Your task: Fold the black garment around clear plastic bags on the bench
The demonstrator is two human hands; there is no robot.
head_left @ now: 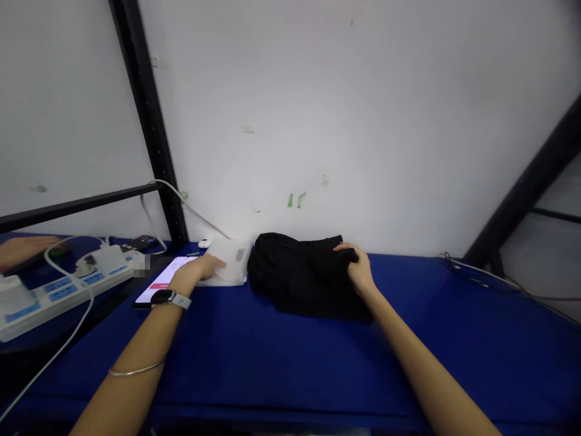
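Note:
On the blue surface lies a bunched black garment (304,275); its exact kind is hard to make out. My right hand (361,269) is closed on the upper right part of it, fingers curled into the cloth. To the garment's left is a flat stack of translucent white plastic bags (232,266), with a printed label near the right side. My left hand (204,267) grips the left edge of these bags, the thumb lying on top and the other fingers mostly hidden. A lit smartphone (166,281) rests just left of my left hand, partly behind the wrist.
A white power strip (68,293) with chargers and cables stands on the left. Another phone (140,243) and a white earbud case (204,243) lie toward the wall. Another person's hand (27,251) shows at far left. Black frame posts (152,121) flank the blue table (290,363).

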